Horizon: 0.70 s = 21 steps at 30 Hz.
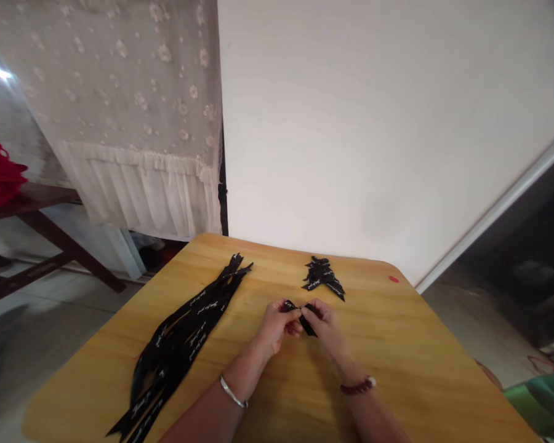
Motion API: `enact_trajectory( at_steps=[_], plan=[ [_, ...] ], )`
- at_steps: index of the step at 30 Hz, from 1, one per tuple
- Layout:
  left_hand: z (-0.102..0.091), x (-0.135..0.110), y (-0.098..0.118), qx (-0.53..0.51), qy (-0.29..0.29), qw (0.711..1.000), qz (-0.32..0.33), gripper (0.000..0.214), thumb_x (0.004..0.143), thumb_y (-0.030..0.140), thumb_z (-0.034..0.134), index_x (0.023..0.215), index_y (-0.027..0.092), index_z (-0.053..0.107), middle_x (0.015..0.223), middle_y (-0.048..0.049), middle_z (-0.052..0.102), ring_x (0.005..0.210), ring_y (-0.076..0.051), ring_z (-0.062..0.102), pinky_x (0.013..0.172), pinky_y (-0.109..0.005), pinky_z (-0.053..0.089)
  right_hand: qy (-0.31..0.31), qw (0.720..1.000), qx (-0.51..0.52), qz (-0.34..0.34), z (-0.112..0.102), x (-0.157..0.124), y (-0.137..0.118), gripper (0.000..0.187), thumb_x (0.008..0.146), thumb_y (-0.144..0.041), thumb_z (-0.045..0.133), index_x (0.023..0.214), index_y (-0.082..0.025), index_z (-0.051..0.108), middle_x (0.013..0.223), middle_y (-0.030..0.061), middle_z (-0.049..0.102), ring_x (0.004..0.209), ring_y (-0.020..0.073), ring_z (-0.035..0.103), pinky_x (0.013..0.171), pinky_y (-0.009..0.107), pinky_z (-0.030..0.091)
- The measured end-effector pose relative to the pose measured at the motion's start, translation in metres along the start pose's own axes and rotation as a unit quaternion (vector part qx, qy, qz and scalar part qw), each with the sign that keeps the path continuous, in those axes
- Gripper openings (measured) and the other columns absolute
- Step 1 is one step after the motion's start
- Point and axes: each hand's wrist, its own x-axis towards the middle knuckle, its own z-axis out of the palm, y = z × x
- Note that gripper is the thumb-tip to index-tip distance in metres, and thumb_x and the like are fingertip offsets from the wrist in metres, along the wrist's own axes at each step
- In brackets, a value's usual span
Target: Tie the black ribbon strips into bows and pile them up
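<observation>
From my distant place I saw the short black ribbon (309, 328) at the lower middle of the frame, between the two hands, with its long axis sloping from upper left to lower right. The left hand (277, 323) pinched its upper-left part and the right hand (322, 321) pinched it beside this, so neither was nearer (if it was folded there, I could not tell). Long black ribbons (194, 326) lay at lower left.
</observation>
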Motion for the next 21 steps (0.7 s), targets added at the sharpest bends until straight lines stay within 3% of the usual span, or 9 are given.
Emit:
enact_trajectory(
  at_steps=[12, 17, 21],
  plan=[
    [0.0001, -0.0011, 0.0028, -0.020, 0.001, 1.000, 0.007, 0.021, 0.054, 0.027, 0.064, 0.057, 0.013, 0.049, 0.039, 0.0055, 0.046, 0.028, -0.007, 0.044, 0.027, -0.017, 0.031, -0.009, 1.000, 0.007, 0.016, 0.0015, -0.0016, -0.0046, 0.019, 0.063, -0.032, 0.059, 0.062, -0.015, 0.053, 0.051, -0.0040, 0.047, 0.047, 0.0082, 0.040, 0.044, 0.020, 0.030],
    [0.0013, -0.0028, 0.0061, -0.046, 0.001, 0.999, -0.025, 0.029, 0.063, 0.040, 0.054, 0.062, 0.011, 0.052, 0.047, 0.0030, 0.049, 0.027, -0.007, 0.044, 0.024, -0.017, 0.029, -0.007, 1.000, 0.009, 0.022, -0.0002, -0.0010, -0.0014, 0.016, 0.064, -0.030, 0.057, 0.063, -0.015, 0.053, 0.048, -0.0050, 0.044, 0.044, 0.0075, 0.037, 0.041, 0.019, 0.027],
    [-0.0005, -0.0025, 0.0076, -0.047, -0.011, 0.998, -0.038, 0.036, 0.064, 0.046, 0.051, 0.070, 0.011, 0.054, 0.062, -0.0018, 0.057, 0.030, -0.005, 0.045, 0.025, -0.017, 0.030, 0.031, 0.999, -0.004, 0.012, -0.0027, 0.0006, -0.0006, 0.016, 0.063, -0.030, 0.057, 0.063, -0.014, 0.053, 0.048, -0.0049, 0.043, 0.044, 0.0072, 0.036, 0.040, 0.019, 0.026]
  ],
)
